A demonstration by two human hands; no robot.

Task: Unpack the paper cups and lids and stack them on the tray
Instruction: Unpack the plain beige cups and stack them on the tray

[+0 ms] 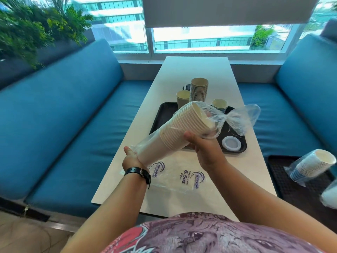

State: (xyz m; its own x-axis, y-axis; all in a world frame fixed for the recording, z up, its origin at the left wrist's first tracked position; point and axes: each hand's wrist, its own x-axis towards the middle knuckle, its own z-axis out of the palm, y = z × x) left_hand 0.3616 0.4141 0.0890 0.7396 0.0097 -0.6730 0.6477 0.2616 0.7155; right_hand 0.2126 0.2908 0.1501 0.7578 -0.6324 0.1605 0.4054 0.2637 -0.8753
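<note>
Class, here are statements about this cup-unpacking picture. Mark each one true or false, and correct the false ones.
1. Both hands hold a plastic-wrapped sleeve of white paper cups. True.
2. That sleeve's bag is already off. False: clear plastic covers the cups, twisted shut past the rims.
3. The black plastic tray holds a tall stack of brown paper cups. True.
4. The round white plastic lid lies on the blue bench seat. False: it lies on the tray.

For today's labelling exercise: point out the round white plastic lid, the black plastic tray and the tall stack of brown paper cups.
Round white plastic lid point(231, 142), head view, centre.
Black plastic tray point(157, 119), head view, left rim.
Tall stack of brown paper cups point(198, 92), head view, side.
</note>
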